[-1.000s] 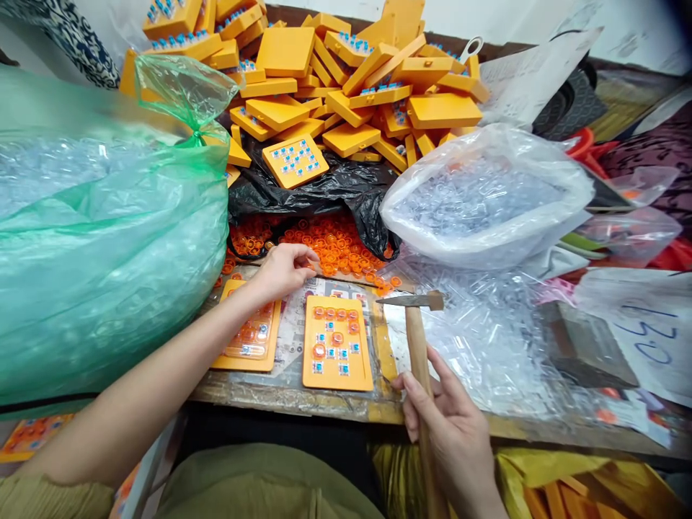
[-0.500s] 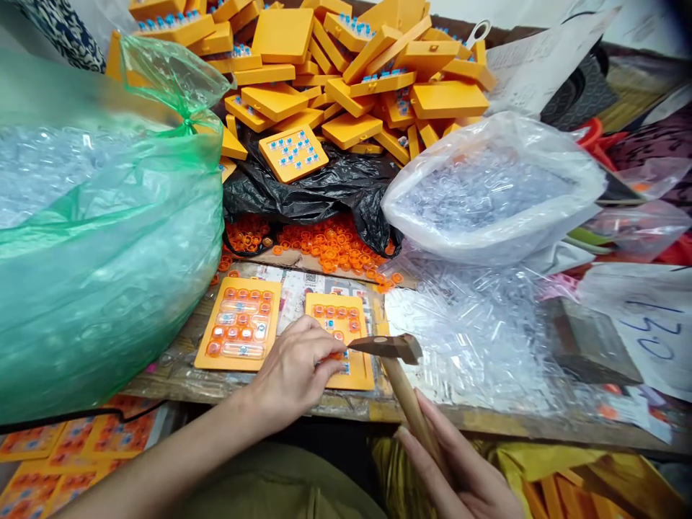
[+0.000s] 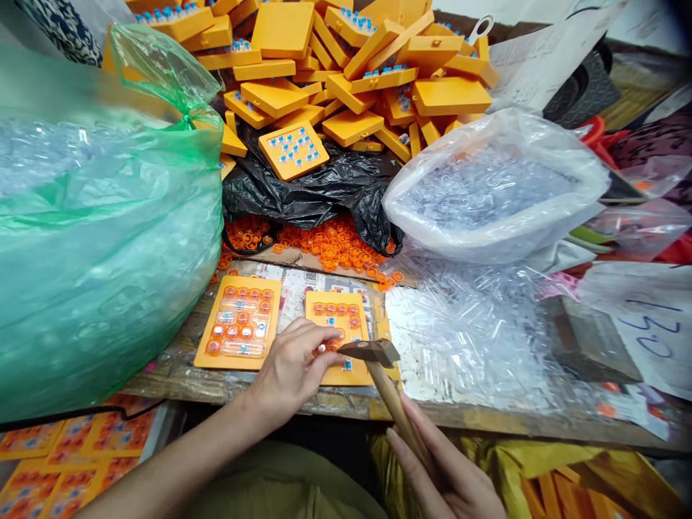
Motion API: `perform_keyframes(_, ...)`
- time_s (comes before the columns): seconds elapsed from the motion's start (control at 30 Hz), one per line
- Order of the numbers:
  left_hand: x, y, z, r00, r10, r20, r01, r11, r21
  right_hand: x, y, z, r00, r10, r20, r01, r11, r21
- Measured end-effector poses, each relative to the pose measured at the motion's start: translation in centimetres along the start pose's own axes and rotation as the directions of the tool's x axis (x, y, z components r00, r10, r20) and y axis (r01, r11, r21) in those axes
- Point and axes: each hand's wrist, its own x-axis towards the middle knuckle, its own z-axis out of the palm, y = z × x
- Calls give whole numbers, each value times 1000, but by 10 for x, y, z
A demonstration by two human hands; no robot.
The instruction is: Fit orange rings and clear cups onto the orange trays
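Observation:
My left hand rests over the left part of a yellow panel with orange round caps and a few blue pieces. Its thumb and index finger are bent close to each other at the caps; whether they pinch anything is too small to tell. My right hand is wrapped round the wooden handle of a hammer, whose dark head lies over the panel beside my left fingertips. To the left lies a second yellow panel covered with orange caps and clear long pieces.
A green bag bulges at the left. Behind are loose orange rings, a black bag and heaped yellow cases. An open clear bag and scattered transparent pieces fill the right.
The hammer and my right hand have moved left. My left hand has shifted slightly left and down along the panel, with the thumb and index finger now further apart.

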Motion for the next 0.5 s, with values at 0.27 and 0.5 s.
perform_keyframes(0.27,-3,4,7,997,-25,-73,29,998,56,7,0,-2,999,-35,17,36,997,-62)
perform_keyframes(0.5,-6,2,12,981,-155,-114,154,988,-18,9,-12,-10,998,-47,-40,43,995,-89)
